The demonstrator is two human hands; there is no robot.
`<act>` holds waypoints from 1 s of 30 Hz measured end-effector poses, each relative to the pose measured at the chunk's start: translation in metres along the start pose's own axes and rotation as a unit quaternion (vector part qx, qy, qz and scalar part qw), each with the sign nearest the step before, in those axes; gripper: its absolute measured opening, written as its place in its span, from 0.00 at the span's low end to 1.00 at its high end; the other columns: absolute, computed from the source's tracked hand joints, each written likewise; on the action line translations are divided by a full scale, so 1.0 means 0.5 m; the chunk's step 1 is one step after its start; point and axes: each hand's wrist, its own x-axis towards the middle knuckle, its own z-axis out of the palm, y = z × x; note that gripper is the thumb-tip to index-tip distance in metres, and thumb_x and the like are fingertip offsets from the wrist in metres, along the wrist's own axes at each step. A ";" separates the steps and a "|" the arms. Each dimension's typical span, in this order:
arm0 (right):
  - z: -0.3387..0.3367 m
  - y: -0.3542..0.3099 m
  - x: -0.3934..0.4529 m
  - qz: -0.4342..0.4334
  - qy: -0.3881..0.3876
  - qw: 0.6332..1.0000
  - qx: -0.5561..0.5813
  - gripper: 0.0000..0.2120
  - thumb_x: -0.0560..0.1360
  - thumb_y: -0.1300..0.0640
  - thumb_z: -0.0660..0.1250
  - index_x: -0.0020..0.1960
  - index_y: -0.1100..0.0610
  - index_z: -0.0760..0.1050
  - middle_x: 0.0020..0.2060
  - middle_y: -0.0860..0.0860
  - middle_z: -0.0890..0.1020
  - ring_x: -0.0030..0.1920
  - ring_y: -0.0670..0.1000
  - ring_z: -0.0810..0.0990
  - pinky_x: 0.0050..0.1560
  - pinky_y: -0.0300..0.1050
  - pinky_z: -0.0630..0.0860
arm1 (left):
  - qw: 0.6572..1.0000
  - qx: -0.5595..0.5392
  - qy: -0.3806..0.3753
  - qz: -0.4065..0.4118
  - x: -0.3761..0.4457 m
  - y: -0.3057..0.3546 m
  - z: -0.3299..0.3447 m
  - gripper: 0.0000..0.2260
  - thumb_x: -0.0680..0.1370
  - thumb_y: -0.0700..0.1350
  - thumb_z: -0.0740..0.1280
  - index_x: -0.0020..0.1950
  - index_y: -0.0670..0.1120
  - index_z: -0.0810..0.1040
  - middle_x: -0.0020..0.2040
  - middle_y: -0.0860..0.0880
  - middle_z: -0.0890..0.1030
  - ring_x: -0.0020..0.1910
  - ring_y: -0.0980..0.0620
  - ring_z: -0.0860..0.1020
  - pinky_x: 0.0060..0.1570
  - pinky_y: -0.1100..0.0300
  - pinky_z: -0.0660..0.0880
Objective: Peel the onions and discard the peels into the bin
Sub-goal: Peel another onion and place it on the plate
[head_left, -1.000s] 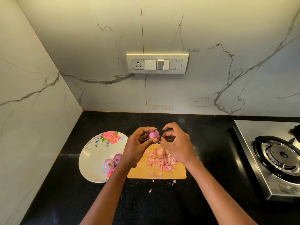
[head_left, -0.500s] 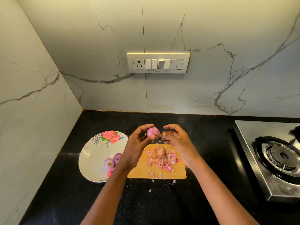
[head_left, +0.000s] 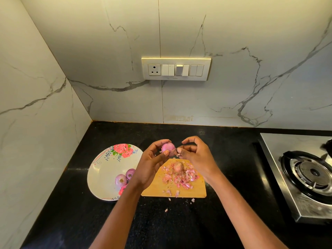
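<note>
My left hand (head_left: 152, 162) grips a small purple onion (head_left: 168, 147) above the far edge of the wooden cutting board (head_left: 158, 187). My right hand (head_left: 195, 157) pinches a scrap of peel (head_left: 178, 154) at the onion's right side. Another onion (head_left: 178, 166) with skin on sits on the board among a heap of pink peels (head_left: 181, 178). Two peeled onions (head_left: 120, 179) (head_left: 130, 173) lie on the floral white plate (head_left: 104, 169) to the left. No bin is in view.
A few peel scraps (head_left: 192, 200) lie on the black counter (head_left: 224, 150) in front of the board. A steel gas stove (head_left: 305, 173) stands at the right. Marble walls close off the back and left; a switch panel (head_left: 176, 69) is on the back wall.
Both hands have shifted slightly while working on the onion; my right fingers have pulled a little away from it with a bit of peel. The board and plate have stayed put.
</note>
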 end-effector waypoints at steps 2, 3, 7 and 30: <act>0.006 -0.002 -0.003 -0.001 0.009 1.000 0.030 0.13 0.76 0.61 0.74 0.57 0.55 0.75 0.45 0.53 0.86 0.47 0.50 0.87 0.49 0.44 0.84 | 0.999 -0.051 -0.001 -0.011 -0.001 0.002 0.002 0.19 0.76 0.39 0.68 0.68 0.44 0.76 0.66 0.42 0.79 0.64 0.43 0.80 0.58 0.56 0.80; 0.009 -0.003 -0.005 0.001 0.013 0.999 0.045 0.12 0.76 0.62 0.73 0.57 0.55 0.75 0.45 0.53 0.86 0.47 0.51 0.87 0.48 0.43 0.84 | 0.998 -0.065 -0.001 -0.012 -0.001 0.002 0.002 0.20 0.76 0.38 0.68 0.68 0.43 0.76 0.66 0.42 0.79 0.64 0.43 0.80 0.58 0.56 0.80; 0.014 -0.007 -0.009 0.008 0.015 0.997 0.080 0.11 0.77 0.64 0.72 0.57 0.57 0.75 0.46 0.56 0.85 0.46 0.51 0.87 0.46 0.40 0.83 | 0.996 -0.086 0.004 -0.013 0.002 0.001 0.000 0.18 0.79 0.34 0.64 0.69 0.42 0.75 0.66 0.41 0.79 0.64 0.41 0.80 0.60 0.54 0.80; 0.025 0.016 -0.016 -0.074 0.055 0.994 0.055 0.11 0.75 0.63 0.75 0.54 0.55 0.77 0.47 0.52 0.85 0.51 0.50 0.85 0.55 0.53 0.84 | 0.999 0.027 0.038 0.023 0.006 -0.007 0.016 0.21 0.74 0.46 0.73 0.66 0.47 0.76 0.63 0.47 0.82 0.64 0.46 0.80 0.64 0.51 0.77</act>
